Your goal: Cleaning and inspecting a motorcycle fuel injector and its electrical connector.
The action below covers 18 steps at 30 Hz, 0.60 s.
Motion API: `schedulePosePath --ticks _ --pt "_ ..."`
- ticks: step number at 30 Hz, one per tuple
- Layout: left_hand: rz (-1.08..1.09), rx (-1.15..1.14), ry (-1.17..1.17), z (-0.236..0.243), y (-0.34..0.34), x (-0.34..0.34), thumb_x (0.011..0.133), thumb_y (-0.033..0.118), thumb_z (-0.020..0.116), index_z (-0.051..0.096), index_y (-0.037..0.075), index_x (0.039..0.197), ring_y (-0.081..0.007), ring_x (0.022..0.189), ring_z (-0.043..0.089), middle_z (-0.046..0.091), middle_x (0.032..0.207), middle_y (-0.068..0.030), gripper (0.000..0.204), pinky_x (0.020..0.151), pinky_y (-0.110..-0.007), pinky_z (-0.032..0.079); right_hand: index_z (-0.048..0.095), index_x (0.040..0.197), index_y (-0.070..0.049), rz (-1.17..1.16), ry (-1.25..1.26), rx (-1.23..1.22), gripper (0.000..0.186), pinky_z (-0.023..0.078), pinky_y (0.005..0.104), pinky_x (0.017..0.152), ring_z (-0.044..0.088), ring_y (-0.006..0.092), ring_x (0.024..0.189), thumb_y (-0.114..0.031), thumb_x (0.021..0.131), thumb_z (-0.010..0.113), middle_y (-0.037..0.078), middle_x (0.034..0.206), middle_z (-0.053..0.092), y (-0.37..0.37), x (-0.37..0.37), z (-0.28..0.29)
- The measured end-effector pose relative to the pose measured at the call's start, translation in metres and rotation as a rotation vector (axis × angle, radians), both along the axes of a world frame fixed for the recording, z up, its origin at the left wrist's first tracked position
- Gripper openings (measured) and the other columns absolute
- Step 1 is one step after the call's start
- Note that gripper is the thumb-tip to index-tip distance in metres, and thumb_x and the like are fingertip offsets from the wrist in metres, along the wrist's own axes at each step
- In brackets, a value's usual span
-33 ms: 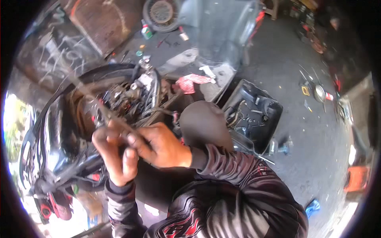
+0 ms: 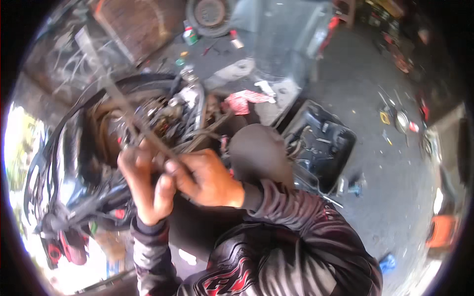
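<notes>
My left hand (image 2: 147,190) is raised over the black motorcycle (image 2: 74,167), its fingers curled around something dark that I cannot make out. My right hand (image 2: 210,180) is closed beside it, thumb and fingers on a long, thin strip or rod (image 2: 118,98). The rod slants up toward the upper left and is blurred, with a paler far end. Beneath it lies the exposed engine area (image 2: 165,118), full of metal parts. My bent right knee (image 2: 259,150) is just beyond my right hand.
A black tray (image 2: 326,167) of parts lies right of my knee. A pink patterned rag (image 2: 239,102), a wheel (image 2: 207,12), a large translucent panel (image 2: 274,34) and small bottles (image 2: 190,34) sit ahead. Scattered tools (image 2: 401,121), an orange object (image 2: 442,232) and a blue cloth (image 2: 387,262) are rightward.
The rod's far end has swung up and to the right. Both hands appear slightly farther right, as does much of the background, and the picture is more blurred.
</notes>
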<state>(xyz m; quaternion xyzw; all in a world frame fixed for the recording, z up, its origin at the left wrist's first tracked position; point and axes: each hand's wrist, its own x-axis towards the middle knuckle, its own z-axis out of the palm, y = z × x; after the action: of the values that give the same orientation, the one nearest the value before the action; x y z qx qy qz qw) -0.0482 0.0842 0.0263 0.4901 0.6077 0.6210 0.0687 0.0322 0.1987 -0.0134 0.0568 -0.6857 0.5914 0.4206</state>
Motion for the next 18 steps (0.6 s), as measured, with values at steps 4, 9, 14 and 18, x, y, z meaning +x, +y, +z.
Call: schedulePosePath --ticks 4,9,14,18 --pt "-0.125 0.075 0.055 0.000 0.008 -0.013 0.084 0.018 0.069 0.033 0.005 0.114 -0.0128 0.080 0.037 0.042 0.099 -0.0076 0.048 0.072 -0.029 0.036 0.068 0.094 0.000 -0.048 -0.095 0.013 0.024 0.051 0.0423 0.061 0.068 0.0391 0.070 -0.021 0.098 0.058 0.022 0.075 0.066 0.007 0.005 0.001" --pt "-0.231 0.102 -0.259 0.000 0.004 -0.014 0.082 0.017 0.075 0.031 0.010 0.117 -0.0109 0.081 0.036 0.042 0.097 -0.0059 0.056 0.070 -0.026 0.035 0.065 0.088 0.000 -0.046 -0.128 -0.029 0.028 0.045 0.0406 0.055 0.059 0.0345 0.056 -0.023 0.101 0.055 0.017 0.063 0.057 -0.003 0.005 -0.003" --pt "-0.198 0.123 -0.084 -0.003 0.005 -0.014 0.082 0.020 0.078 0.033 0.009 0.115 -0.0111 0.080 0.035 0.042 0.095 -0.0054 0.057 0.069 -0.026 0.035 0.061 0.083 -0.001 -0.025 -0.177 -0.175 0.031 0.040 0.0384 0.051 0.055 0.0295 0.051 -0.025 0.102 0.055 0.013 0.058 0.054 -0.012 0.004 -0.005" --pt "-0.204 0.156 -0.091 -0.009 -0.002 -0.017 0.081 0.023 0.079 0.035 0.007 0.119 -0.0114 0.082 0.038 0.044 0.100 -0.0075 0.061 0.072 -0.026 0.037 0.063 0.085 -0.001 -0.047 -0.166 -0.070 0.030 0.042 0.0386 0.052 0.058 0.0292 0.052 -0.025 0.101 0.056 0.013 0.059 0.055 -0.008 0.007 0.007"
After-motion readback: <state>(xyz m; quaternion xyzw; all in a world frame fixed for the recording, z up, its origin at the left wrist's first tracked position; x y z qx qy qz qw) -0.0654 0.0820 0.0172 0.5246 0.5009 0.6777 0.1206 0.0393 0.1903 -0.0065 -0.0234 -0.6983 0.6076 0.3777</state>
